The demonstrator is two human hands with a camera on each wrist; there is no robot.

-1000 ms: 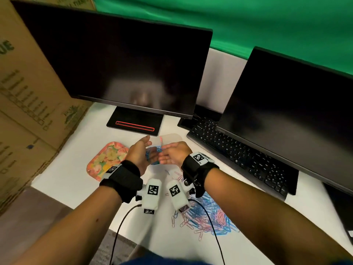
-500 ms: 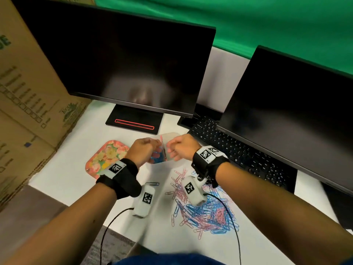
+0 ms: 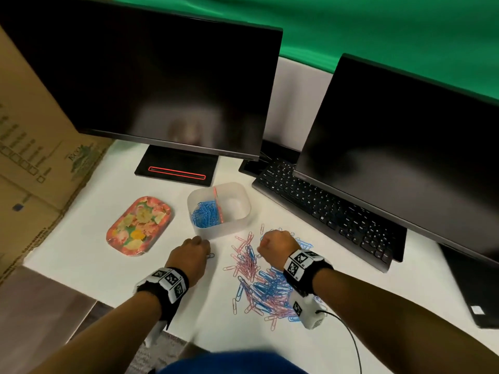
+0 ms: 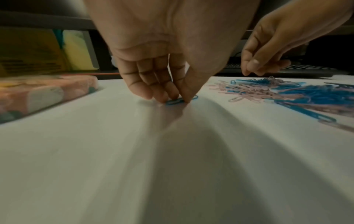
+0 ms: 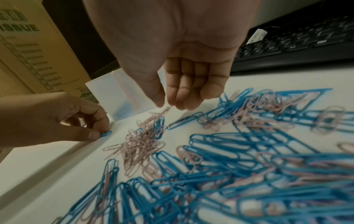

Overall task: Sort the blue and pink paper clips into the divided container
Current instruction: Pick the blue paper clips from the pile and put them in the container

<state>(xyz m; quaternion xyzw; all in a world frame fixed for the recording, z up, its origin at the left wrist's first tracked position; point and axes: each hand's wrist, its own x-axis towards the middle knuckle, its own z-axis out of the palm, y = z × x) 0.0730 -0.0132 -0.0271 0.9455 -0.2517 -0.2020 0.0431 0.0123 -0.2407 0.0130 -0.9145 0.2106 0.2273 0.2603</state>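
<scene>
Fingertips (image 4: 162, 97) down, pinching blue clip (image 4: 181, 100)

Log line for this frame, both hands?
left hand: pinching blue clip on table | right hand: pinching pink clip | container: blue clips only

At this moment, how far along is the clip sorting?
Early. Done: a heap of blue clips fills the divided container's left half; the right half looks empty. In hand: the left hand pinches a lone blue clip, the right hand a pink clip. Left: the mixed pile on the desk.
</scene>
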